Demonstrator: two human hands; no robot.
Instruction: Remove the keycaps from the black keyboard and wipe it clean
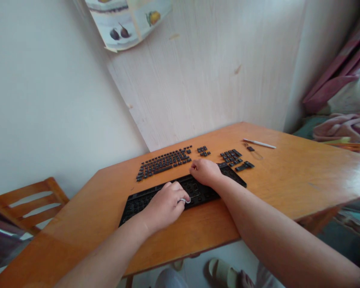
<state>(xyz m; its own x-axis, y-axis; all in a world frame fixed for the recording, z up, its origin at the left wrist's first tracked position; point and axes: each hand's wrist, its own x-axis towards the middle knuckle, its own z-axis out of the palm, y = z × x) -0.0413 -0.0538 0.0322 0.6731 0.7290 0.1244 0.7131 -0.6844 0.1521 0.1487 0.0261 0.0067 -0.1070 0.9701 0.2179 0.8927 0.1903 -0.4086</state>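
A black keyboard base [210, 193] with its keycaps off lies slanted on the wooden table, under both hands. My left hand [167, 202] is closed over its middle. Between thumb and fingers it pinches a small whitish thing [186, 201], too blurred to name, close to the base's surface. My right hand [206, 172] rests at the far edge of the base with its fingers curled in. Whatever those fingers hold, if anything, is hidden. Beyond the base, loose black keycaps [165, 162] are laid out in keyboard order.
More keycaps [231, 156] sit in groups farther right. Past them are a small dark object with a thin loop [251, 149] and a white pen-like stick [261, 143]. The table [288, 180] meets a wall panel behind. A wooden chair [30, 200] stands at left.
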